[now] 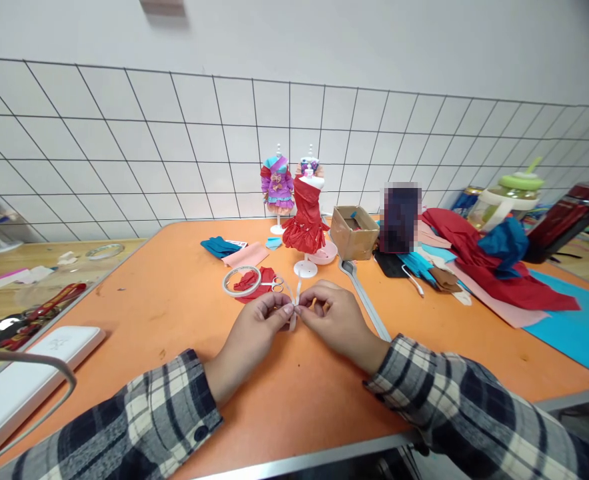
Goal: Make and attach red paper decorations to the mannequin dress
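My left hand (259, 327) and my right hand (331, 313) meet over the orange table (174, 313), fingertips pinched together. Between them they hold a thin white strip (295, 301) that sticks up in a small loop and hangs down a little. Just beyond the hands lie a tape roll (241, 280), small scissors (275, 285) and a red scrap (254, 283). Behind those stands a small mannequin in a red dress (305, 217), with a second one in a purple dress (277, 187) to its left.
A small cardboard box (354, 231), a dark phone (399, 217) and heaps of red, blue and pink paper (494, 267) fill the right side. A grey ruler (367, 300) lies by my right wrist. A white flat case (29, 377) sits at the left edge.
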### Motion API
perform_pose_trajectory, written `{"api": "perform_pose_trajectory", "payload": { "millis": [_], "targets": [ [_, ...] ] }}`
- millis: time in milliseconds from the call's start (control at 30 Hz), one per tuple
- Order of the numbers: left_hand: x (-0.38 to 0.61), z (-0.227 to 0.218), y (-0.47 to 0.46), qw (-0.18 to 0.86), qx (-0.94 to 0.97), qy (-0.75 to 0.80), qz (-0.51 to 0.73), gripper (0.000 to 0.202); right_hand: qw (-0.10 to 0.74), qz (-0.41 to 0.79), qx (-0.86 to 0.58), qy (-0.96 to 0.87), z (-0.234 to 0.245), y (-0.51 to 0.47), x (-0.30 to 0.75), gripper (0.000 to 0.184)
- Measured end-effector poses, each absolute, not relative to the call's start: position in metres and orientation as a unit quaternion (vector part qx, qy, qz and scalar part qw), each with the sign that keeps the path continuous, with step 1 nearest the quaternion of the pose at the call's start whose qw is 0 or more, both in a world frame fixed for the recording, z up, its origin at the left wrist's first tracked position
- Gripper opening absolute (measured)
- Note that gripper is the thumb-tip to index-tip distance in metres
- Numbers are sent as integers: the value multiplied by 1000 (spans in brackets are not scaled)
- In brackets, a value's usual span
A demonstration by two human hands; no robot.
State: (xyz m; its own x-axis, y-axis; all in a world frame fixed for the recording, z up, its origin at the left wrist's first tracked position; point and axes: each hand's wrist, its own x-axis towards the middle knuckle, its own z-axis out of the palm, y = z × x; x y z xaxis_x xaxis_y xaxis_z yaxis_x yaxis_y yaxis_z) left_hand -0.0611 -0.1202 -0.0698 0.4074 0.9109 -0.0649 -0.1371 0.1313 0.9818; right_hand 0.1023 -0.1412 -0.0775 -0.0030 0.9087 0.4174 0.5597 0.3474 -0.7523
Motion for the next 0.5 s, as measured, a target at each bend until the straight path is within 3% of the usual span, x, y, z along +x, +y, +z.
{"api": "perform_pose_trajectory", "payload": {
  "millis": [200,333,433,500],
  "targets": [
    [-58,-68,-127,766,365,310,429,22,404,7,-371,-836,-73,-154,109,17],
    [-61,-63,-125,733,405,304,454,23,452,64,-425,-782,-74,-155,106,16],
    [-62,-64,-123,707,431,315,464,25,455,140,-484,-735,-74,-153,105,44],
    [-63,-65,-121,701,439,319,464,26,439,158,-483,-741,-72,-152,106,49]
  ]
}}
